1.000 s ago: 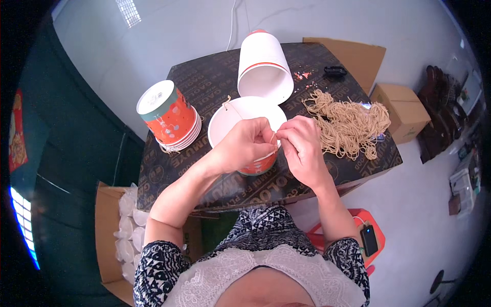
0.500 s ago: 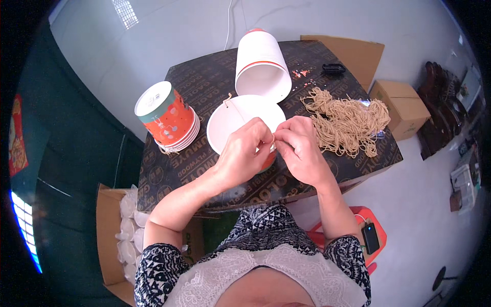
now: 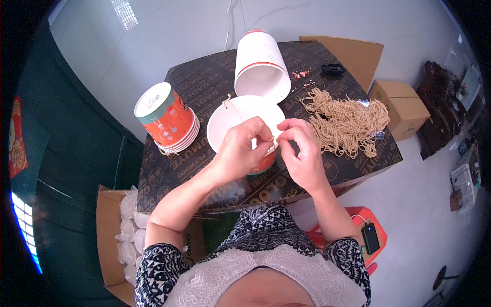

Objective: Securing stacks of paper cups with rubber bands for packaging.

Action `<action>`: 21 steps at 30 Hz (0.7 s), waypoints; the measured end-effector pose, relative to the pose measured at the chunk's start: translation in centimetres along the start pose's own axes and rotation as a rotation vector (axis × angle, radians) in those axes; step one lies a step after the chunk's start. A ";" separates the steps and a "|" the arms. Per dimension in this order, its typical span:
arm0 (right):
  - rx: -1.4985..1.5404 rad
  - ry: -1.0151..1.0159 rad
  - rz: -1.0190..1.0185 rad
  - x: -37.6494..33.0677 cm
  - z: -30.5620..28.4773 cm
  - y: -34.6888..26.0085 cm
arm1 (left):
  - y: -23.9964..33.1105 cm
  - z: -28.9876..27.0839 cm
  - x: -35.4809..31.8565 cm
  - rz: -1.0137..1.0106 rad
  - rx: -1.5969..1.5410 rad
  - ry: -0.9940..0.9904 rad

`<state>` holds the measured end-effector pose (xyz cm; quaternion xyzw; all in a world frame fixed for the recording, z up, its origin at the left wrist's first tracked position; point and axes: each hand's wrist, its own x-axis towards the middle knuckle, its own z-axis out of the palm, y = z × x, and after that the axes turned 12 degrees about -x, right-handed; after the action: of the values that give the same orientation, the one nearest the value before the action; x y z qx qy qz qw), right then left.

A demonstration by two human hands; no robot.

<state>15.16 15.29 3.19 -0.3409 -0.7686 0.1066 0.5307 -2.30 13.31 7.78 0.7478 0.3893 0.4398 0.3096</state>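
A white paper bucket (image 3: 220,123) with an orange-and-green outside sits open end up in front of me. A tan cord (image 3: 227,101) passes through its far left rim, and a thin strand crosses the white inside. At the near right rim, my left hand (image 3: 244,148) is closed in a pinch on the cord. Close beside it, my right hand (image 3: 303,151) has its fingertips at the same spot, with the forefinger lifted a little. The short piece of cord between the fingertips is mostly hidden.
To the left stands an upturned stack of orange buckets (image 3: 166,120). Nested white buckets (image 3: 261,56) lie behind. A heap of tan cord (image 3: 348,123) and a small black object (image 3: 333,68) are at right. A carton (image 3: 110,240) of white cups is below left.
My right hand has shifted slightly right and its fingers have spread from the tight pinch. My left hand keeps its pinch at the rim. The bucket has hardly moved.
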 end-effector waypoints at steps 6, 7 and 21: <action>0.091 0.012 0.087 -0.2 -0.1 0.0 | -0.2 0.2 0.1 0.007 -0.010 0.026; -0.015 0.008 0.021 0.1 -0.1 0.1 | -0.3 0.3 0.1 0.063 0.014 0.035; -0.116 -0.294 -0.031 1.0 -0.1 1.9 | -1.1 0.6 0.3 0.314 0.112 -0.004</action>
<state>15.81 17.30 2.92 -0.3399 -0.8480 0.1026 0.3935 -2.01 14.07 6.78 0.8165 0.2909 0.4589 0.1954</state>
